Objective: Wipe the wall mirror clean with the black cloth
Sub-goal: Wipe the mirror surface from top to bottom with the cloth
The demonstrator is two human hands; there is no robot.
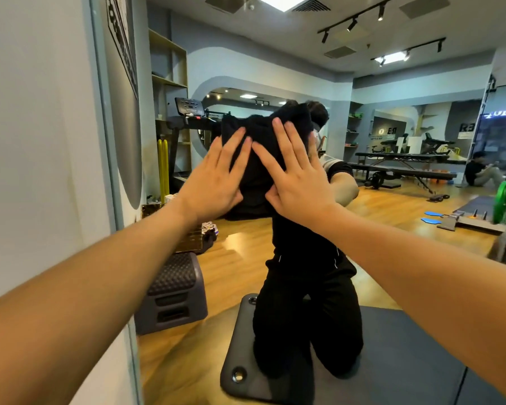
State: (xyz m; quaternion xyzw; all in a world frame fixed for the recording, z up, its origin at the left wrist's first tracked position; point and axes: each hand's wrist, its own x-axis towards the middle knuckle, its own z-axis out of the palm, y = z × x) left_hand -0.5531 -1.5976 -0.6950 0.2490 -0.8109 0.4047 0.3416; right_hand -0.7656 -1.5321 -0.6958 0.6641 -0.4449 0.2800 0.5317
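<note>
The wall mirror fills most of the view, its left frame edge running down beside a white wall. A black cloth lies bunched flat against the glass at about head height. My left hand presses its left part with straight, spread fingers. My right hand presses its right part the same way, fingers pointing up and left. Both arms are stretched forward. The cloth's lower part is hidden between my palms and merges with the dark reflection of a kneeling person.
The mirror reflects a gym room: a treadmill, shelves, benches, wooden floor, a dark mat under the kneeling reflection, a grey step block at lower left. The white wall stands left of the mirror frame.
</note>
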